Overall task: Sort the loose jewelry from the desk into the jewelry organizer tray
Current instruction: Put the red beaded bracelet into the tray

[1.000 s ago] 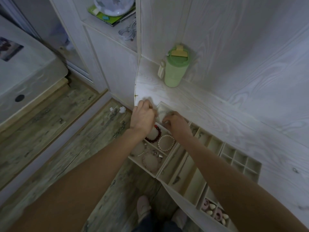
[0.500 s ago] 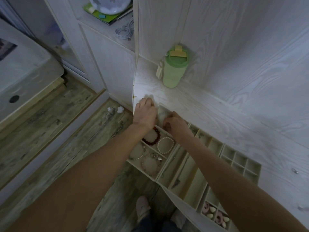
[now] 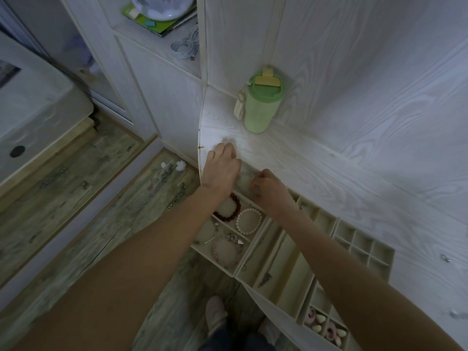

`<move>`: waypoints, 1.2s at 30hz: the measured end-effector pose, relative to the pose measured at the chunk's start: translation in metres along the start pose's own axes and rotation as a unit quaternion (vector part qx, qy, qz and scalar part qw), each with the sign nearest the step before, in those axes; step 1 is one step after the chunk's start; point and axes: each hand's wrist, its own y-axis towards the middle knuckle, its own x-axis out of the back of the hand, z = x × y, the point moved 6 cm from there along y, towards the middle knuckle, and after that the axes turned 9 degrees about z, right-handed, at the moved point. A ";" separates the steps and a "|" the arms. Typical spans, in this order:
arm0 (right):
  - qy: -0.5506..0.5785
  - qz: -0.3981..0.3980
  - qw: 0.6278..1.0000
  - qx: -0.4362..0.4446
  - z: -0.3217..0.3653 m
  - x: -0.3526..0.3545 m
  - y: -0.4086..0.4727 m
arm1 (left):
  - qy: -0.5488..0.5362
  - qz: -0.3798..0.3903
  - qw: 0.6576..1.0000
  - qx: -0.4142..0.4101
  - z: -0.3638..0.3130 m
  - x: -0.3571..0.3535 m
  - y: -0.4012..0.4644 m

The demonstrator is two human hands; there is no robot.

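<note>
The cream jewelry organizer tray lies along the desk's near edge, divided into many compartments. Its left compartments hold a dark red bead bracelet, a white pearl bracelet, a pale pink bracelet and small silver pieces. My left hand is at the tray's far left corner, knuckles up and fingers curled down. My right hand is curled over the far left compartment, close beside it. Both sets of fingertips are hidden, so what they hold is unclear. A small silver piece lies on the desk at the right.
A green lidded bottle stands in the desk's back corner against the wall. Pink and cream clips fill the tray's nearest compartments. The desk's left edge drops to a wooden floor. A shelf at upper left carries coiled cables.
Both hands stay at the tray's far left corner, with only slight finger shifts. The view has drifted a little.
</note>
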 end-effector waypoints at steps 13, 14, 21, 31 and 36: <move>0.018 -0.004 0.998 -0.055 0.001 -0.002 0.005 | 0.182 0.071 0.955 -0.222 -0.012 0.000 -0.032; 0.019 -0.004 0.998 -0.058 0.001 -0.003 0.005 | 0.204 0.077 0.949 -0.229 -0.010 -0.001 -0.031; 0.027 -0.008 0.998 -0.061 0.004 -0.004 0.008 | 0.177 0.057 0.955 -0.232 -0.001 0.002 -0.033; 0.029 -0.034 0.998 -0.039 0.014 -0.004 0.004 | 0.160 0.087 0.952 -0.246 0.004 -0.002 -0.034; 0.045 -0.025 0.998 -0.030 0.018 -0.010 0.001 | 0.142 0.119 0.961 -0.205 0.005 -0.001 -0.033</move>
